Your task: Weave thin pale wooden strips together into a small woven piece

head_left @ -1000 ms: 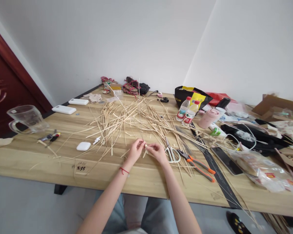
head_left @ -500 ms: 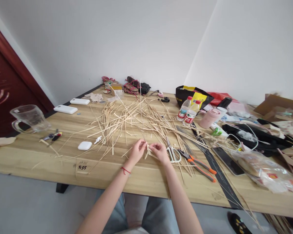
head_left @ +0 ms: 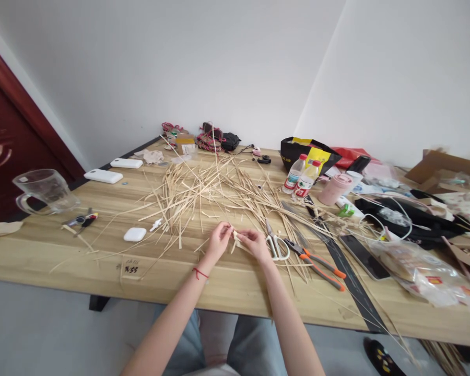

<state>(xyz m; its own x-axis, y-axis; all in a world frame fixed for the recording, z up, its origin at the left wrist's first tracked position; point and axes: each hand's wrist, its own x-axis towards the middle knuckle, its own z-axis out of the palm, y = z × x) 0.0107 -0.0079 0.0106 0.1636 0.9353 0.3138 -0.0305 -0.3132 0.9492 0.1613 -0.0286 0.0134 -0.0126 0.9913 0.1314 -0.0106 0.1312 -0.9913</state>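
L hand [head_left: 219, 241] + R hand [head_left: 254, 244] nearly meeting, fingertips pinching a small straw piece [head_left: 235, 242] betw. them, just above desk [head_left: 172, 277]. Both grasping; exact finger placement too small to tell. L wrist: red cord [head_left: 199, 272].

Progress (my read): mid-work. Done: piece looks folded or crossed into a small knot-like bit, pattern n/c at this size. Left: short tails stick out below fingertips, not tucked or cut, so prob. unfinished. Long thin strips [head_left: 216, 149] rise beyond hands, seem to run back to piece; join n/c. How much remains: can't tell.

Just R of R hand: scissors [head_left: 274, 243], lying on desk, not in use. Next, further R: pliers [head_left: 306, 255], orange grips, also lying unheld.

Beyond hands, fwd: big loose straw pile [head_left: 188, 196], strips every which way, a few short offcuts nearer hands. Most straw there looks unworked.

L of hands: white case [head_left: 134, 234], w/ small white bit [head_left: 155, 225] betw. it and hands. Far L: glass mug [head_left: 49, 190], tipped or upright hard to say.

Fwd-R, well apart from hands: 2 bottles w/ red caps [head_left: 301, 180], upright; pink cup [head_left: 335, 190] beside them. R past pliers: phone [head_left: 364, 257], flat.
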